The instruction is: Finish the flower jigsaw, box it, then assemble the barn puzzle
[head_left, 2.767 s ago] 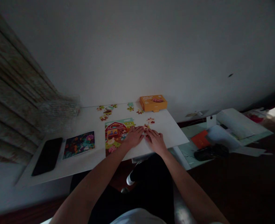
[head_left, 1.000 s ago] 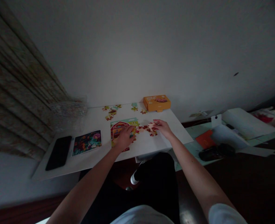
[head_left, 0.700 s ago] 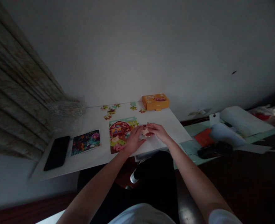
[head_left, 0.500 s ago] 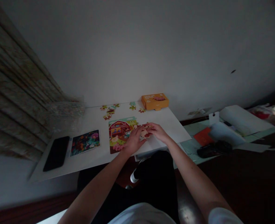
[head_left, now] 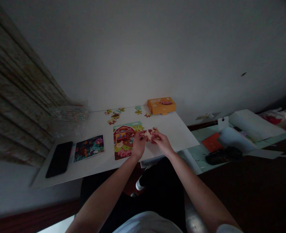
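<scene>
A partly joined farm jigsaw puzzle [head_left: 122, 146], with a red barn and pink pigs, lies flat on the white table. At its right edge are brown-and-cream puzzle pieces [head_left: 148, 133], set between my two hands. My left hand [head_left: 139, 146] is over the puzzle's right side, fingers curled down onto the left edge of these pieces. From the right, my right hand [head_left: 163, 143] has thumb and fingers drawn together on their lower right edge. The fingertips hide part of the pieces.
Loose puzzle pieces [head_left: 115, 115] lie at the table's back, left of an orange box [head_left: 161, 106]. A dark colourful picture sheet [head_left: 89, 148] and a black phone-like slab [head_left: 59, 160] lie on the left, near clear plastic wrap [head_left: 68, 118]. Boxes and papers [head_left: 237, 137] stand lower right.
My hands have moved apart a little and toward me, uncovering more of the brown-and-cream pieces. My left fingers, stretched flat before, are now curled.
</scene>
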{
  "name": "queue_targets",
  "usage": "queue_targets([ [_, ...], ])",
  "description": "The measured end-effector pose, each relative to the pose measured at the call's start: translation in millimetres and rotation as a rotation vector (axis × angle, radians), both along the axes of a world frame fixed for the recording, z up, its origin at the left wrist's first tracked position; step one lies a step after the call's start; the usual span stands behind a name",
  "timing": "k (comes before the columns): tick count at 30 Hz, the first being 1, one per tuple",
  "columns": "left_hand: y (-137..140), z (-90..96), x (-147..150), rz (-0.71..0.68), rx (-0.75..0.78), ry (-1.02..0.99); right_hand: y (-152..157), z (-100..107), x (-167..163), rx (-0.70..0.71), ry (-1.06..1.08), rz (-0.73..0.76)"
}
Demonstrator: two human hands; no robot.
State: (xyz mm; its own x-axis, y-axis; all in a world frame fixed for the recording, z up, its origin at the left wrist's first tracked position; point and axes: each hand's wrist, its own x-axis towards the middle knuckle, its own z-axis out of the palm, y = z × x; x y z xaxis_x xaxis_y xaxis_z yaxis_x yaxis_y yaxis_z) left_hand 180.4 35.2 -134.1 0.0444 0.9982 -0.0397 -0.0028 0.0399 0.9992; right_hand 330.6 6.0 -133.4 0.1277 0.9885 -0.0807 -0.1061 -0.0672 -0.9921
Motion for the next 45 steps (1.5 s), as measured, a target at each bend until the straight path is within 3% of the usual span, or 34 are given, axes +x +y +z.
queue_targets([
  [4, 18.0, 12.1, -6.9, -0.025, 0.016, 0.181, -7.0, -19.1, 0.3, 0.038, -0.253, 0.013],
  [10, 37.4, 30.9, -8.3, -0.323, 0.148, 0.499, 4.8, -12.0, 34.5, 0.271, -0.901, -0.149],
  [16, 43.2, 25.5, 4.6, -0.414, 0.179, 0.652, 20.5, -11.2, 46.8, 0.309, -1.174, -0.027],
  [24, 42.0, 11.1, 6.1, -0.460, 0.368, 0.754, 16.7, -18.7, 44.1, 0.262, -1.242, 0.009],
  [31, 27.5, 7.6, -3.2, -0.354, 0.515, 0.809, 17.1, -16.1, 43.2, 0.247, -1.245, 0.013],
  [35, 14.8, 3.8, -12.3, -0.442, 0.621, 0.820, 17.1, -17.6, 43.3, 0.253, -1.255, 0.004],
  [39, 8.5, -0.5, -12.0, -0.510, 0.629, 0.878, 17.2, -18.6, 43.8, 0.251, -1.256, 0.006],
  [45, 6.9, 1.7, -6.5, -0.467, 0.633, 0.902, 17.4, -17.8, 43.4, 0.253, -1.247, 0.002],
])
